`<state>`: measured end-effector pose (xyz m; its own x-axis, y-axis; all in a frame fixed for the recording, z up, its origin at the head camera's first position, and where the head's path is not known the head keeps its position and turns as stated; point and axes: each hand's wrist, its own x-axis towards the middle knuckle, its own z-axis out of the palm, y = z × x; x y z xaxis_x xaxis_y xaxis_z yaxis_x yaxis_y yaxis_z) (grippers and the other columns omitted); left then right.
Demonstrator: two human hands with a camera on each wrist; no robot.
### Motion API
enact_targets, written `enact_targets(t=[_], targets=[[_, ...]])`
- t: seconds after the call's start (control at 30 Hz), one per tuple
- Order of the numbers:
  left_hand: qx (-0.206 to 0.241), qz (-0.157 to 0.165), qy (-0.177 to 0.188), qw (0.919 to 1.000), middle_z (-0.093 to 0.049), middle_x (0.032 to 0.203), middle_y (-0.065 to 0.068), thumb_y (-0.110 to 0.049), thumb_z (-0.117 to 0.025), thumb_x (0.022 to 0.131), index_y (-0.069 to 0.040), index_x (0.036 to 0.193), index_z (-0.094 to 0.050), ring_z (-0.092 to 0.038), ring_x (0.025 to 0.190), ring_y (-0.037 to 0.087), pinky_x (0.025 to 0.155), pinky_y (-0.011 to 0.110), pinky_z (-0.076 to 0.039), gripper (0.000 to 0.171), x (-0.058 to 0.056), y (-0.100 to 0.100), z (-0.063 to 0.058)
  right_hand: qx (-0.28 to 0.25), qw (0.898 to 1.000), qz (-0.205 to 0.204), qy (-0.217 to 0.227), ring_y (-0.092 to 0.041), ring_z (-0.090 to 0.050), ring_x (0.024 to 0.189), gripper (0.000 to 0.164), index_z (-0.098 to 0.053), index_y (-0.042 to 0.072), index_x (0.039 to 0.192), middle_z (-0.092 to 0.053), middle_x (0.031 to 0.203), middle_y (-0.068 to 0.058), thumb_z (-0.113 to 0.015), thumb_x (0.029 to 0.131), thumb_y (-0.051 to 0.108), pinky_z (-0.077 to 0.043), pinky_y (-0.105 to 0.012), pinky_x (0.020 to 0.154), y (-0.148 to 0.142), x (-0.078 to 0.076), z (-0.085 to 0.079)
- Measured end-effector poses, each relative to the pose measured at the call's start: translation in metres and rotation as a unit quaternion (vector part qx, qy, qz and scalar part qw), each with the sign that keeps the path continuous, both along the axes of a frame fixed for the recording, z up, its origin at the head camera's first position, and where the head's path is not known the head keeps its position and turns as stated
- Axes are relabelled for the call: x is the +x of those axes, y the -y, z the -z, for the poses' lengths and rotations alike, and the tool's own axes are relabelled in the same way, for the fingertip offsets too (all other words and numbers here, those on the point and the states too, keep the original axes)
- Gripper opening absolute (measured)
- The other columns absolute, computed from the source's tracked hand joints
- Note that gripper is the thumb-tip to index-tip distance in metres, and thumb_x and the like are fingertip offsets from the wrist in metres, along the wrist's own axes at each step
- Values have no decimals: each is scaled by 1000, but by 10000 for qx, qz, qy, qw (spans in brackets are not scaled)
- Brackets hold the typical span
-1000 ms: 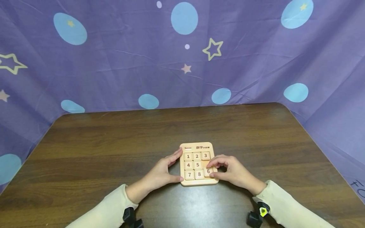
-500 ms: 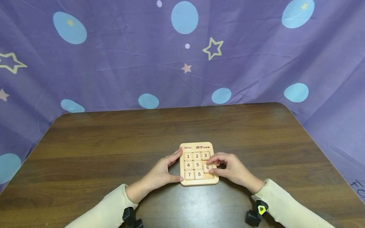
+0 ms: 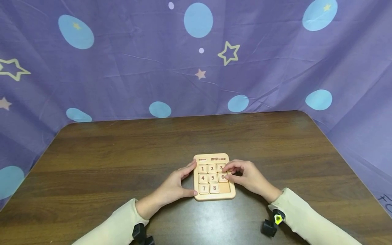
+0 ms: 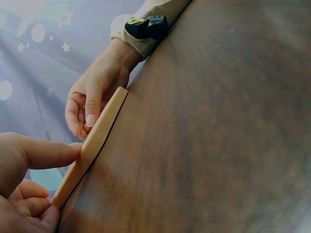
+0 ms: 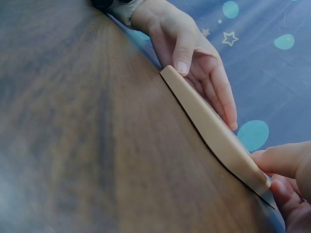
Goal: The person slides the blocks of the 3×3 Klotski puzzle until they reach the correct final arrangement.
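A light wooden number slide puzzle (image 3: 211, 196) lies flat on the table, its tiles numbered 1 to 8 in order and the lower right slot bare. Along its left side my left hand (image 3: 171, 185) grips the frame, thumb at the lower corner and fingers near the upper one. My right hand (image 3: 248, 177) pinches the number 6 tile (image 3: 222, 177) at the right end of the middle row, its fingertips partly covering the 3 tile (image 3: 220, 167). In the left wrist view the puzzle's edge (image 4: 92, 145) shows side-on, which hides the tiles.
The brown wood-grain table (image 3: 122, 146) extends around the puzzle on every side. Behind it hangs a purple cloth (image 3: 128, 61) with blue dots and stars. Black wrist cameras (image 3: 268, 228) sit at both cuffs.
The 6 tile has slid up from the lower right slot into the middle row, with my right hand moving along. My left hand stays in place on the frame.
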<state>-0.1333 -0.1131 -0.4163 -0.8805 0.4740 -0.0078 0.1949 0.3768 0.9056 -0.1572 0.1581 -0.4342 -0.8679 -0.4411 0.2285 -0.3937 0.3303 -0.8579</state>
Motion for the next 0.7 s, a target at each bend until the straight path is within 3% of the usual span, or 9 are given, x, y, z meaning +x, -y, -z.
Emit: enact_targets(t=[0.37,0.53,0.7], targets=[[79,-26,63,9999,-29,151,14,1,-78,67,4,141,-36,-26,139,27,112,45,-27,86,0,0,2,-38,9999,11,163,-9,-58,79,16,-71,8,94,-69,93,-3,-74,78,5,-52,-20,71,-1,2,0],[116,-54,79,9999,-29,151,15,2,-78,66,5,141,-35,-26,139,27,112,45,-26,86,1,0,2,6,9999,0,138,-13,-59,79,16,-70,1,94,-69,93,-9,-72,77,-2,-53,-22,72,3,8,-12],[178,-21,28,9998,-30,150,17,1,-78,66,6,141,-35,-27,138,29,112,46,-27,86,1,1,2,-151,9997,-47,188,-10,-59,81,16,-71,5,94,-69,94,-5,-73,79,4,-53,-21,74,0,3,-2]])
